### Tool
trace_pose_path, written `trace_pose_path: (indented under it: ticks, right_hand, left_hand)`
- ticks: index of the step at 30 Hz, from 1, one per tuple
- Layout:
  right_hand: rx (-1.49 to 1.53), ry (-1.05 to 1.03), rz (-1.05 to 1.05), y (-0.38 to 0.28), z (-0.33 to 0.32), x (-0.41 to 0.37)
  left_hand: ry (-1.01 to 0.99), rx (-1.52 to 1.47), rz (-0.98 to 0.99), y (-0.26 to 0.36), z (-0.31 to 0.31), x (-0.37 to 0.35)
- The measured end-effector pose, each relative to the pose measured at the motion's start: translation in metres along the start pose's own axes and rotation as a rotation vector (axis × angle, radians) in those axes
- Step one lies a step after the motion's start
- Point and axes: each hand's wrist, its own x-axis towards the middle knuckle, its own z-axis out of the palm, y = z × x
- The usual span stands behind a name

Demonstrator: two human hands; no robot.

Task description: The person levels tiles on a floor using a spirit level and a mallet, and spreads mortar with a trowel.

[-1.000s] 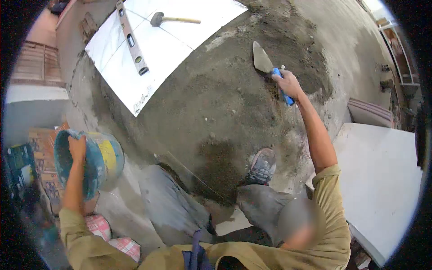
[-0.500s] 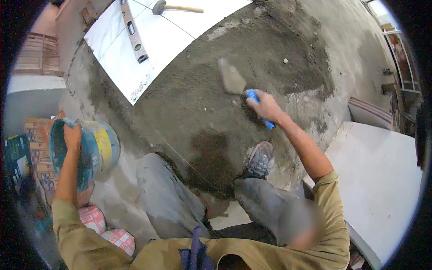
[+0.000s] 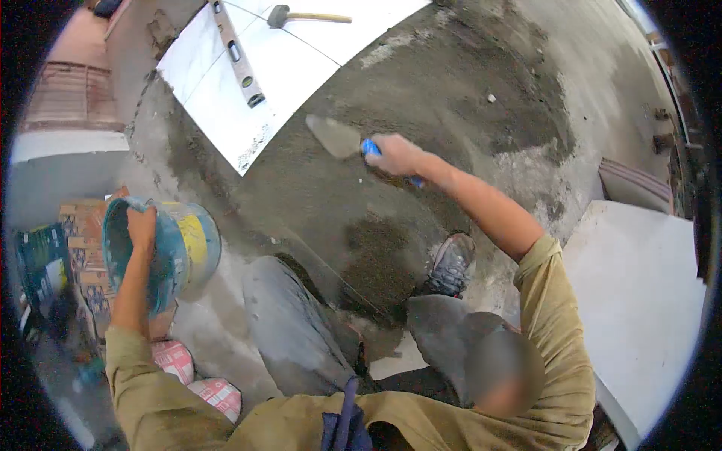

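Note:
At the left, my left hand (image 3: 141, 224) grips the rim of a teal bucket (image 3: 169, 252) with a yellow band, which is tipped on its side with its mouth facing left. My right hand (image 3: 397, 155) is closed round the blue handle of a trowel (image 3: 336, 138). The trowel's blade points left over the grey mortar bed (image 3: 301, 203), below the laid white tiles (image 3: 278, 75); whether it touches the mortar I cannot tell. A spirit level (image 3: 239, 64) and a hammer (image 3: 301, 16) with a wooden handle lie on the tiles.
A string line (image 3: 331, 272) crosses the mortar near my legs. Cardboard boxes (image 3: 84, 244) stand at the left, with red-and-white bags (image 3: 216, 396) below them. A large white slab (image 3: 635, 293) is at the right. My shoe (image 3: 453, 265) is at the mortar's near edge.
My right hand has moved the trowel left across the mortar, toward the tiles. My left hand still holds the bucket. The whole view has shifted slightly, so the surroundings appear farther right.

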Motion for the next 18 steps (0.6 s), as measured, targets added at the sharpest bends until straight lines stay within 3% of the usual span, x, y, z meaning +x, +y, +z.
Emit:
trace_pose_path:
  ticks: [3,7,9,10,12,15,16,17,18]
  right_hand:
    - [0.004,-0.263,-0.13,-0.035,0.008,-0.025]
    - [-0.155,-0.42,-0.215,-0.055,0.023,-0.038]
    - [-0.16,-0.179,-0.302,-0.052,0.044,-0.033]
    - [-0.159,-0.172,-0.292,-0.054,0.048,-0.028]
    - [-0.172,-0.046,-0.1,-0.057,0.048,-0.014]
    - [-0.179,0.103,-0.014,-0.04,0.018,0.008]
    - [-0.173,0.101,0.006,-0.031,-0.001,0.011]
    - [-0.151,0.067,0.182,-0.024,-0.022,0.017]
    - [-0.219,0.182,0.16,-0.006,-0.033,0.018]
  left_hand:
    - [-0.02,0.005,0.002,-0.007,0.004,0.005]
    - [-0.009,0.079,-0.072,-0.021,0.011,0.018]
    - [0.0,0.084,-0.087,-0.015,0.014,0.019]
    - [0.006,0.103,-0.096,-0.016,0.014,0.019]
    - [0.008,0.124,-0.079,-0.011,0.01,0.015]
    - [-0.067,-0.017,0.09,-0.001,-0.001,0.005]
    - [-0.039,-0.001,0.057,-0.005,0.003,0.006]
    - [-0.012,0.013,0.019,-0.007,0.005,0.009]
    - [-0.014,0.01,0.032,-0.008,0.006,0.012]
